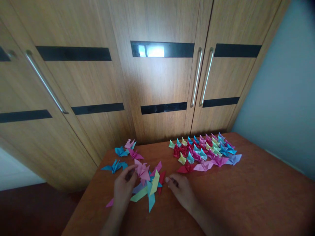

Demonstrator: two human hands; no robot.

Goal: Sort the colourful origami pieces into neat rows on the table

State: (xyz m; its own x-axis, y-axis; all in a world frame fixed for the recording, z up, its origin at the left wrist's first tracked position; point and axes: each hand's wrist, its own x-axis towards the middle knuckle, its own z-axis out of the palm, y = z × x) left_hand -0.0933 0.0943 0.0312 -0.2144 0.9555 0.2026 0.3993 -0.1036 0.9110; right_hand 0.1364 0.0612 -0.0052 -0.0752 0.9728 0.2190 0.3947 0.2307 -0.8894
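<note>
My left hand [125, 186] is closed, its fingertips pinching a pink folded paper crane [142, 169]. Beneath and beside that crane lies a loose pile of folded paper pieces: a yellow one [155, 182], a light blue one [151, 196], a green one [139, 194] and a red one [161, 182]. My right hand [180, 190] has its fingers curled in, with the thumb and fingertips just right of the red piece; no paper shows in it. The tip of a magenta piece [110, 203] sticks out left of my left wrist.
Rows of colourful paper cranes [204, 154] stand at the back right of the brown table [233, 196]. Several more lie at the back left, including a blue crane [115, 166] and a magenta one [136, 154]. A wooden wardrobe [162, 78] rises behind the table.
</note>
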